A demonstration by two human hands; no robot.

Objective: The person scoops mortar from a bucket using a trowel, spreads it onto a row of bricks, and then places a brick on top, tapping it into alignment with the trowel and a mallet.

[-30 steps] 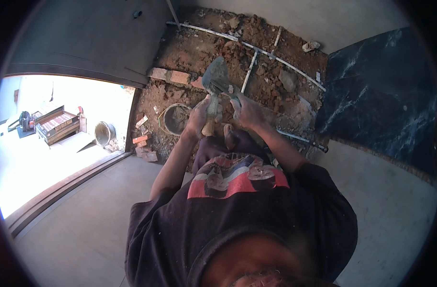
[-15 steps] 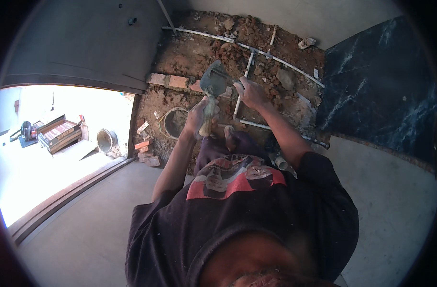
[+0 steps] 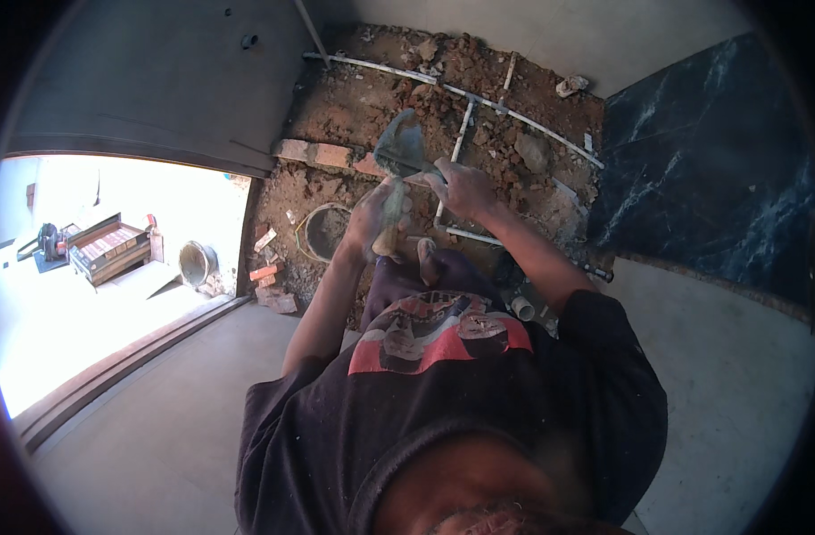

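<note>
Rubbly brown earth [image 3: 349, 102] lies behind a mortar-grey, tan-handled trowel [image 3: 397, 143] near centre, long axis roughly twelve-to-six, blade towards twelve o'clock. Left hand [image 3: 370, 217] grips it; right hand [image 3: 466, 189] curls at four o'clock, contents unclear.

PLACE: indoor building site | dug-up earth [image 3: 358, 102] | exposed white pipes [image 3: 465, 93] | bricks [image 3: 331, 155]
</note>
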